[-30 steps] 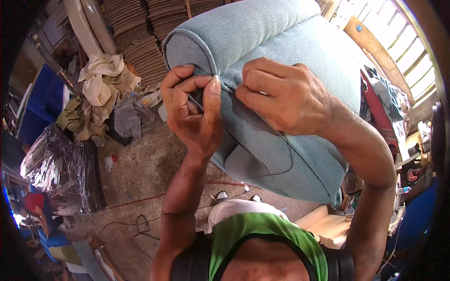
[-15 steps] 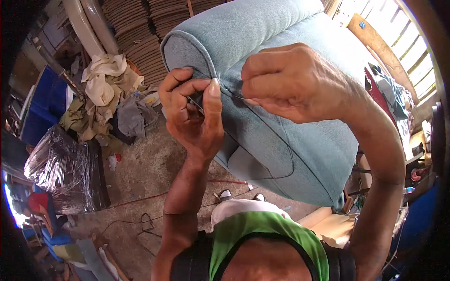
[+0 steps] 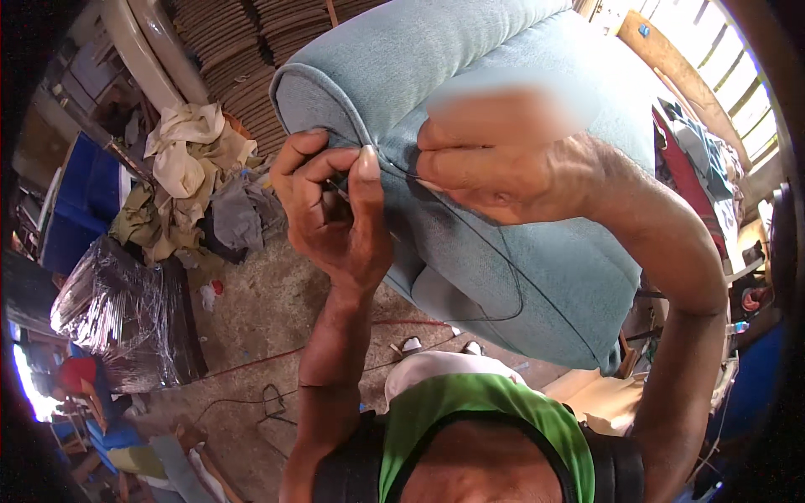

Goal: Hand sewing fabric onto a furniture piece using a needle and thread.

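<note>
A light blue-grey upholstered sofa [image 3: 558, 260] fills the middle, its rolled arm edged with piping. My left hand [image 3: 335, 210] is closed, thumb and forefinger pinching the piped edge [image 3: 350, 109] where the arm's front panel meets the body. Something thin and shiny shows between its curled fingers, too small to name. Just to the right, my right hand [image 3: 503, 172] is closed with fingertips near the seam, pinching a thin dark thread; whether a needle is there too, I cannot tell. A blur covers its upper part. The slack thread [image 3: 521, 293] loops down over the sofa's side.
Fabric scraps [image 3: 184, 159] lie heaped at the left, near a plastic-wrapped bundle [image 3: 126, 318]. Stacked brown ribbed sheets [image 3: 222, 59] stand behind. A cord [image 3: 243, 401] crosses the concrete floor. Another person [image 3: 77, 377] is at the far lower left. Piled cloths [image 3: 700, 159] lie at right.
The sofa and both hands sit slightly further left in view. My right hand stays close to the seam, and both hands keep their pinch.
</note>
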`<move>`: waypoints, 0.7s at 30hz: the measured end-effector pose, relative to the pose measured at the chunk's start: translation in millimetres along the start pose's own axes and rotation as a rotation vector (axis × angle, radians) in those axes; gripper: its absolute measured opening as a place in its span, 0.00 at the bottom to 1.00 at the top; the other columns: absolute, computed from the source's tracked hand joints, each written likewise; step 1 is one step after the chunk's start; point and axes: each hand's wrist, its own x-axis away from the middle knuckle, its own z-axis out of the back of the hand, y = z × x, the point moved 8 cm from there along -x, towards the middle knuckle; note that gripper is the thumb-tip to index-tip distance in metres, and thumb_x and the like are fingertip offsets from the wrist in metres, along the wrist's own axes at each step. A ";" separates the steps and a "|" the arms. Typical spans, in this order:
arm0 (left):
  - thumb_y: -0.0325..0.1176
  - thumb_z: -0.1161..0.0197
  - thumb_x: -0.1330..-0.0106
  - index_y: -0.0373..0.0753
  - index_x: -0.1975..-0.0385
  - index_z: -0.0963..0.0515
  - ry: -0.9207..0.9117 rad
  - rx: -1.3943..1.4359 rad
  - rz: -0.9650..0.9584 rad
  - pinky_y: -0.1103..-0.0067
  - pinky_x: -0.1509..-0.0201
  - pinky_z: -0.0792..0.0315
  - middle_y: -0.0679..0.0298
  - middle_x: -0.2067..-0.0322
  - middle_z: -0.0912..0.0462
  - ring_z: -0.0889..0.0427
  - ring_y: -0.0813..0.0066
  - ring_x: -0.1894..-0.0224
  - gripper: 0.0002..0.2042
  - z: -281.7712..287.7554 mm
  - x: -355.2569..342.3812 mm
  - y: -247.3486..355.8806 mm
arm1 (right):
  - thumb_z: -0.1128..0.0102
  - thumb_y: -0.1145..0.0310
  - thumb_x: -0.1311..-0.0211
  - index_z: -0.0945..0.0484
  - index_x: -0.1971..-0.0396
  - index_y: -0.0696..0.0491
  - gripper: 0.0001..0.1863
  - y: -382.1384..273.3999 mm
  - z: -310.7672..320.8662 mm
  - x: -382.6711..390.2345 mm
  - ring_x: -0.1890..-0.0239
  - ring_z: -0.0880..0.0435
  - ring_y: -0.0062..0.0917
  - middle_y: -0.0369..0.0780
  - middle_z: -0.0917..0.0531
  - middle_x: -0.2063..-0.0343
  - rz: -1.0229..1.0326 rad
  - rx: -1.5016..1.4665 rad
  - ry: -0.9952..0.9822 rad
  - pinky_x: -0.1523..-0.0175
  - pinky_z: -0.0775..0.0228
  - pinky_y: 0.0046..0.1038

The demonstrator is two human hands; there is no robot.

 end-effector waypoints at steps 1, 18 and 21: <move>0.26 0.32 0.35 0.36 0.62 0.20 -0.002 0.000 -0.001 0.88 0.71 0.40 0.58 0.48 0.27 0.30 0.84 0.62 0.05 -0.9 -0.1 -0.5 | 0.31 0.75 0.55 0.20 0.68 0.54 0.12 -0.2 -2.1 0.4 0.66 0.16 0.32 0.38 0.20 0.66 -0.001 0.001 0.002 0.66 0.22 0.32; 0.26 0.33 0.35 0.32 0.64 0.21 0.011 -0.089 -0.051 0.78 0.47 0.30 0.52 0.51 0.24 0.24 0.67 0.51 0.06 0.9 -2.8 2.5 | 0.33 0.71 0.49 0.20 0.66 0.52 0.09 -3.8 -4.3 -3.7 0.67 0.16 0.31 0.36 0.20 0.68 -0.028 0.097 0.038 0.69 0.23 0.32; 0.25 0.34 0.36 0.31 0.65 0.21 -0.011 -0.102 -0.088 0.74 0.42 0.32 0.51 0.51 0.25 0.24 0.63 0.49 0.05 -1.3 -3.2 6.2 | 0.32 0.71 0.44 0.20 0.65 0.52 0.08 4.4 5.9 -2.5 0.70 0.17 0.34 0.38 0.20 0.69 -0.108 -0.093 0.041 0.68 0.24 0.34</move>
